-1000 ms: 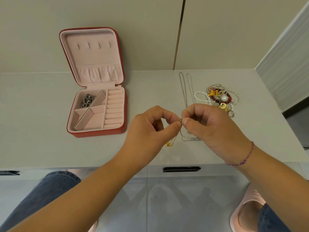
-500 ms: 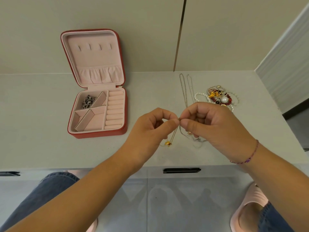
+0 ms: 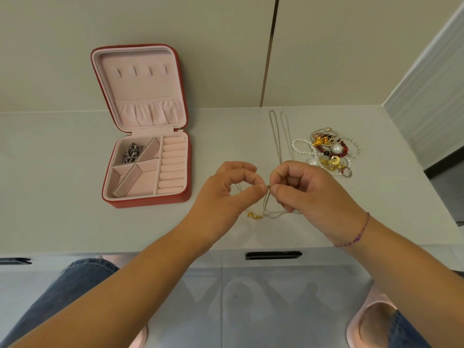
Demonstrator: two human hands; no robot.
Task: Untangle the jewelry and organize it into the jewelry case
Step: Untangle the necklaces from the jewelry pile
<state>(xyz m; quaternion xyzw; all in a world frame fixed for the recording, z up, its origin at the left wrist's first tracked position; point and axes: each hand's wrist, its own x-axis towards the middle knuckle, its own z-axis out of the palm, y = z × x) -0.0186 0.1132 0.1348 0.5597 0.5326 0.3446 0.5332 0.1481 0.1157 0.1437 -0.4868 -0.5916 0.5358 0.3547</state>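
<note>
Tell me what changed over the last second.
Little. Left hand and right hand sank slightly toward the counter, fingers still pinching the thin chain at one spot. Gold pendant, case and jewelry pile stayed put.

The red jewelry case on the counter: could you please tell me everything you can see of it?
The jewelry case is a square, red-shelled box lined in pale pink, velvety-looking fabric. It lies open on the counter, lid raised behind the base, showing four small slots and a gathered pocket. The base has angled dividers on the left and a column of ring rolls on the right. A silvery piece sits in the far-left compartment. Nothing else touches it.
</note>
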